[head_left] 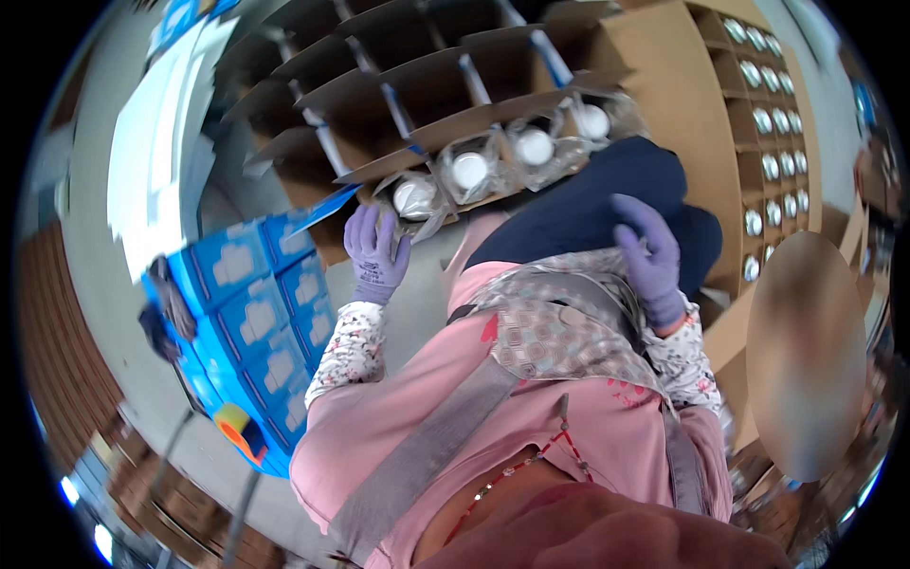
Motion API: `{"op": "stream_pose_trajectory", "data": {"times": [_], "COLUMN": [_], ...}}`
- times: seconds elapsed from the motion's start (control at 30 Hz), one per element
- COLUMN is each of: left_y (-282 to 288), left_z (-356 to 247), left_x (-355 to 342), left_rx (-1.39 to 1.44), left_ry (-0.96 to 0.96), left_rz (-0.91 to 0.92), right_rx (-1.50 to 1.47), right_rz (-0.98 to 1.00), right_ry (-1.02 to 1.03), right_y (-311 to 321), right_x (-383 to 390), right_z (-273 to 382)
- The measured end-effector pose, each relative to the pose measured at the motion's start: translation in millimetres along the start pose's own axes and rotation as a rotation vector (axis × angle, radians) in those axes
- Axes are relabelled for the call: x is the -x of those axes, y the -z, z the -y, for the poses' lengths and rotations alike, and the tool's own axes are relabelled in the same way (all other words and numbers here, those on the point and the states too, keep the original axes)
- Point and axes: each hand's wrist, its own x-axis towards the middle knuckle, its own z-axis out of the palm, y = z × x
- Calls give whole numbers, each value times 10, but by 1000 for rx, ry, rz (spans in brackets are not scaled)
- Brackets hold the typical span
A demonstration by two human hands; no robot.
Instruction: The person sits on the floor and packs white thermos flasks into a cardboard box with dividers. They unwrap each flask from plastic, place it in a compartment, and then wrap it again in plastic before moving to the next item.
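My left hand (376, 254), in a purple knit glove, is beside the near left corner of a divided cardboard carton (379, 123). Its fingers are stretched out and the thumb stands apart, with nothing in it. Close to those fingertips is a white-lidded container in a clear plastic bag (414, 199). More bagged containers with white round tops, such as this one (469, 172), fill the near row of compartments. Over my lap hovers my right hand (652, 256), gloved alike, fingers loosely spread and holding nothing visible. The dark blue trousers (588, 204) lie just beyond it.
Blue printed boxes (251, 308) are stacked at the left, with dark gloves (171, 308) and an orange tape roll (239, 431) on them. White sheets (156, 142) stand farther back. At right is a large carton (678, 85) with several silver-topped containers. A blurred oval covers the far right.
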Motion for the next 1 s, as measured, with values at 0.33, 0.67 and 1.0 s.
{"op": "stream_pose_trajectory", "data": {"times": [0.33,0.67,1.0], "left_y": [-545,-717,-1423], "left_z": [-2318,-5823,-6144], "left_x": [-1173,-1064,-340], "left_rx": [794,742,725], "left_ry": [-669,-1907,-1995], "left_rz": [189,676,843], "right_rx": [960,265,772], "right_rz": [-811,-575,-1272], "right_ry": [-658,-940,-1677], "right_y": [1249,1201,2825], "right_x": [2505,3005,4893], "right_z": [-575,-708,-2035]}}
